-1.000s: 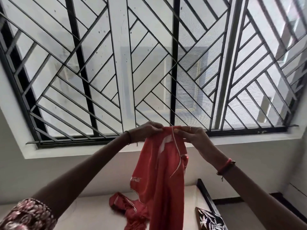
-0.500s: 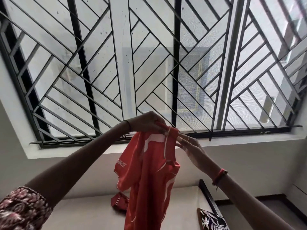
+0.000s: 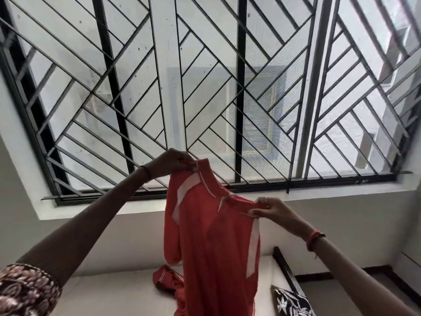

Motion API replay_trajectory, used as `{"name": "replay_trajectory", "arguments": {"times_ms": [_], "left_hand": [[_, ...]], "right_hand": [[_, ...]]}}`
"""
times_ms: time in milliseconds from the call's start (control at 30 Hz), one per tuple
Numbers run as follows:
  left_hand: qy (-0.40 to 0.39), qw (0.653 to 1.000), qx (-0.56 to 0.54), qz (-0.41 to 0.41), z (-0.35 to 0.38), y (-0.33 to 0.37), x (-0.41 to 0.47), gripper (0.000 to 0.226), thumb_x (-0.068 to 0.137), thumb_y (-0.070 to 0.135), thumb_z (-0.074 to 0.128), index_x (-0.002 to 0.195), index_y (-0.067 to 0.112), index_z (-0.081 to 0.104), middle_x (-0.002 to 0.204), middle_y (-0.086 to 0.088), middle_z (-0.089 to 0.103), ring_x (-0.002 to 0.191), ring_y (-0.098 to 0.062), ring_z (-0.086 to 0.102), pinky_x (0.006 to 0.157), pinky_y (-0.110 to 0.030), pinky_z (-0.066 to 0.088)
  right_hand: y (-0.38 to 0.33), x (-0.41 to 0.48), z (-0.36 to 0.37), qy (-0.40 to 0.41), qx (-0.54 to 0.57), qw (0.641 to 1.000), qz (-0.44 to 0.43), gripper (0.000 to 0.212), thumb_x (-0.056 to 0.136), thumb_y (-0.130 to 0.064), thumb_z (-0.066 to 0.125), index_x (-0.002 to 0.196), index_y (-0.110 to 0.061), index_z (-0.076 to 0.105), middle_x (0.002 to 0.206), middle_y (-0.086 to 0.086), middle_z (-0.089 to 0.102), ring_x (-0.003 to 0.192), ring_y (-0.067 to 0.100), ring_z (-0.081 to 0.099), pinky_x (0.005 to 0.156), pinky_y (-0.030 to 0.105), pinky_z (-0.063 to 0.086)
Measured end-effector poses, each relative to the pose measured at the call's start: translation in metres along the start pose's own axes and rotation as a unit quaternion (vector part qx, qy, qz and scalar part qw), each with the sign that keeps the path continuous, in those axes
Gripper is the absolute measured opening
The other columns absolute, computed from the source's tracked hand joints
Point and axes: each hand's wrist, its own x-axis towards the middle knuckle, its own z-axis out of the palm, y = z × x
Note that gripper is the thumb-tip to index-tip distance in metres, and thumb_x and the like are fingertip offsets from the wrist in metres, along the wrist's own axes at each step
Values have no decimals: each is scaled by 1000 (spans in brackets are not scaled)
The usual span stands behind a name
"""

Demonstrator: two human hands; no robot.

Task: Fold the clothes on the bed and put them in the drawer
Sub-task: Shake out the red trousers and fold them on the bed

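Left hand [image 3: 173,161] pinches red shirt [image 3: 211,238] shoulder before window grille [image 3: 227,92]; right hand [image 3: 272,211] pinches other shoulder below grille; I see white stripes.

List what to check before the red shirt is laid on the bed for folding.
1. The left hand pinches one shoulder of the red shirt: ok.
2. The right hand pinches the other shoulder: ok.
3. Shoulders level: not ok, the left hand is higher.
4. Shirt hangs untwisted: cannot tell, its lower part is out of frame.
5. The bed is free below: not ok, a crumpled red garment lies there.
6. The drawer is open: cannot tell, it is not in view.
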Motion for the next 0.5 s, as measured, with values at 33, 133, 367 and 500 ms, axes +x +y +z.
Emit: {"name": "replay_trajectory", "arguments": {"times_ms": [33,133,367,500], "left_hand": [[2,1000,3,-1,1,-4,-2,56,79,-5,67,68,50,71,69,27,65,68,12,57,67,-6,42],[15,1000,7,12,4,-11,-5,49,75,3,72,68,52,69,71,14,62,69,8,56,67,-7,41],[-55,998,-30,-12,3,-16,-4,10,84,-3,64,90,6,65,73,15,69,74,6,59,73,-10,46],[-87,994,-65,-17,-4,-9,-4,14,80,10,67,93,3,67,79,11,70,80,3,61,76,-12,47]], "right_hand": [[-4,4,-6,11,-7,1000,-7,32,67,-18,77,85,4,62,77,3,62,73,7,57,68,17,44],[-17,17,-25,54,-39,997,-34,28,67,-6,78,88,-9,60,78,-1,67,75,8,60,72,19,47],[-67,29,-55,5,-12,1000,-7,40,66,-5,76,104,-13,64,86,6,70,73,11,65,61,20,51],[-97,18,-66,-66,-36,996,-36,24,69,0,71,93,0,68,88,4,73,84,12,66,78,19,51]]}}
